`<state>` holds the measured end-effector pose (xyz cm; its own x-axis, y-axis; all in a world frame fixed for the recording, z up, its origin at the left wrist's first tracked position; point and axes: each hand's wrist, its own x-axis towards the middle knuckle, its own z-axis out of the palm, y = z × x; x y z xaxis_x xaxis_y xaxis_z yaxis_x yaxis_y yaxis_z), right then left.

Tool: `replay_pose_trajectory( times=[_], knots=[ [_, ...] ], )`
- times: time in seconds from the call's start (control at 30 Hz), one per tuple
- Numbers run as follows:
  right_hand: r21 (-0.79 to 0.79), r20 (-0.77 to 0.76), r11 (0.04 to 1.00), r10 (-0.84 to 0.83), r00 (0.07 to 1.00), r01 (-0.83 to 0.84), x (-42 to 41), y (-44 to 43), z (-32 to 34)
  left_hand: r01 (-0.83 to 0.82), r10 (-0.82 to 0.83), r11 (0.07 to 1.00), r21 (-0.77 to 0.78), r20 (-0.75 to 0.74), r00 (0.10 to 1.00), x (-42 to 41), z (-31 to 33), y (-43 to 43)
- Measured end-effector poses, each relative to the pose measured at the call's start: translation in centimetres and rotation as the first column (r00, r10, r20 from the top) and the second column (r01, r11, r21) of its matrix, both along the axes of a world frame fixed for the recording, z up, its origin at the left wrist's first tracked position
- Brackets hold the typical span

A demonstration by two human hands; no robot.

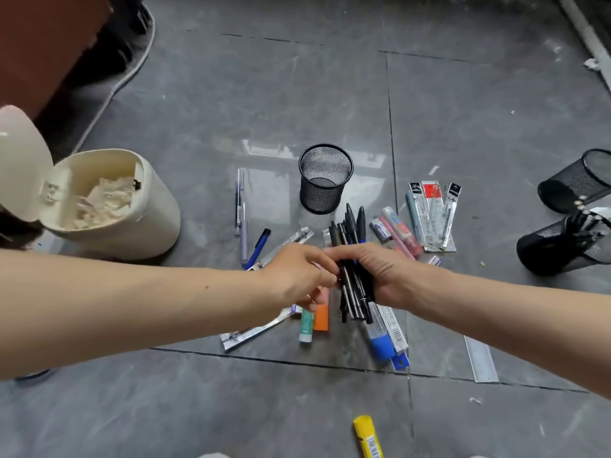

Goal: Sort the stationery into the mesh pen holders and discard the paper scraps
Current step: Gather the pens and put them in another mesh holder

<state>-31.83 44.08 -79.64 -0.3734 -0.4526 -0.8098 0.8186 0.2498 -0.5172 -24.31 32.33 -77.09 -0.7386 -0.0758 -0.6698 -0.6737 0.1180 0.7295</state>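
Head camera: the right hand (386, 276) is gripping a bundle of black pens (354, 300) just above the loose stationery (429, 216) lying on the floor (198, 110), while the left hand (297, 276) is pinching at the bundle's side, apparently squaring it. The pen-gathering step is seemingly under way. The next move is calling for a lift into the upright, empty mesh pen holder (325, 183) just beyond, with the pens kept together.

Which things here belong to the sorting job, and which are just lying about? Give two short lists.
Job:
black pens, gripped in the right hand
upright mesh holder
tipped mesh holders
refill packets
glue stick
yellow marker
bin holding paper scraps

Lying about:
only the brown furniture, top left
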Motion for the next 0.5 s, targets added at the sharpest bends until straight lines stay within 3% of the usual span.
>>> replay_pose_trajectory(
  times=[0.1, 0.17, 0.23, 0.37, 0.5],
  knots=[
    [0.065, -0.021, 0.998, 0.019, 1.000, -0.018, 0.2, -0.4, -0.4, 0.156, -0.162, 0.955, -0.251, -0.002, 0.987, -0.2, -1.3, -2.7],
    [0.080, -0.026, 0.995, 0.056, 0.998, -0.054, 0.4, -0.4, -0.4, 0.242, -0.255, 0.848, -0.471, 0.036, 0.966, -0.7, -2.3, -5.1],
    [0.113, -0.040, 0.988, 0.110, 0.993, -0.105, 0.5, -0.3, -0.5, 0.247, -0.248, 0.756, -0.606, 0.084, 0.965, -1.2, -3.5, -7.5],
    [0.220, -0.090, 0.962, 0.187, 0.978, -0.164, 0.6, 0.1, -1.2, 0.272, -0.266, 0.652, -0.707, 0.123, 0.956, -2.4, -5.2, -10.0],
    [0.253, -0.099, 0.960, 0.148, 0.984, -0.119, 0.8, 0.5, -2.1, 0.295, -0.302, 0.576, -0.762, 0.136, 0.944, -3.9, -6.1, -9.8]
  ],
)
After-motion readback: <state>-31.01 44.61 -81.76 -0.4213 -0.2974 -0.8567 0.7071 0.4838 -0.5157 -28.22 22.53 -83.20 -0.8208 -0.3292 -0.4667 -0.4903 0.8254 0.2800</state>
